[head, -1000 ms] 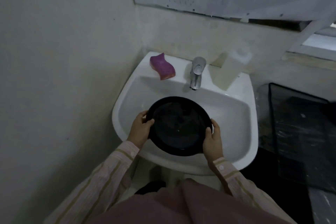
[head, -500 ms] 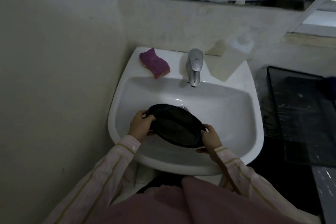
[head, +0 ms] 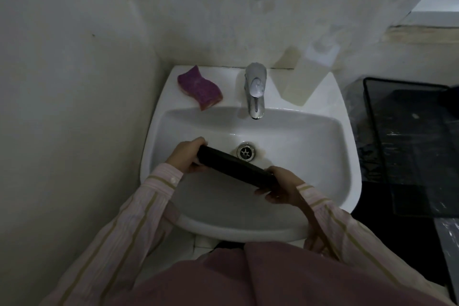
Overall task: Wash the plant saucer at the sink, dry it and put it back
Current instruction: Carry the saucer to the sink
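Plant saucer [head: 233, 167] is tipped edge-on, so its inner face can't be seen. Right hand [head: 282, 187]: its fingers [head: 267, 197] slip beneath the saucer, partly covered. At 1 o'clock the pale bottle [head: 306, 77] is a blur, label unreadable. At 3 o'clock the black tray [head: 409, 146] runs off the right edge.

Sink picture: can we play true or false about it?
1. The left hand and the right hand both hold the black saucer over the sink. True.
2. The purple sponge lies on the sink's rim, left of the tap. True.
3. Water runs from the tap. False: no stream shows.
4. The saucer covers the drain. False: the drain shows just behind it.
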